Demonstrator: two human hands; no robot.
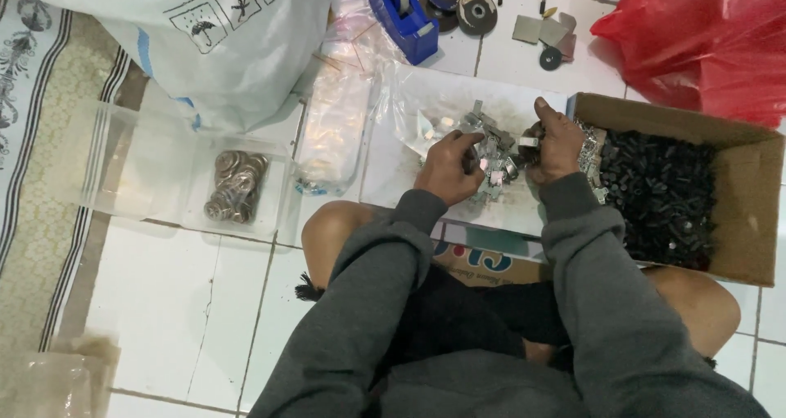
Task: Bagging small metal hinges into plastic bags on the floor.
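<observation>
Gripping metal brackets (494, 162) with left hand (449, 167), right hand (557, 144)

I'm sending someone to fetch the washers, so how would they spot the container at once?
Start at the big white sack at the top left. Just below it on the tiled floor sits a clear plastic tray with compartments. The washers are a pile of round silvery rings in its right compartment, unlike the angular metal pieces by the hands.

My hands sort shiny metal brackets (494, 152) on a smooth white board (393, 172). Matt black bits (663, 197) fill the rough cardboard box (749, 213). Dull metal washers (236, 186) sit in a clear plastic tray (123, 168).
</observation>
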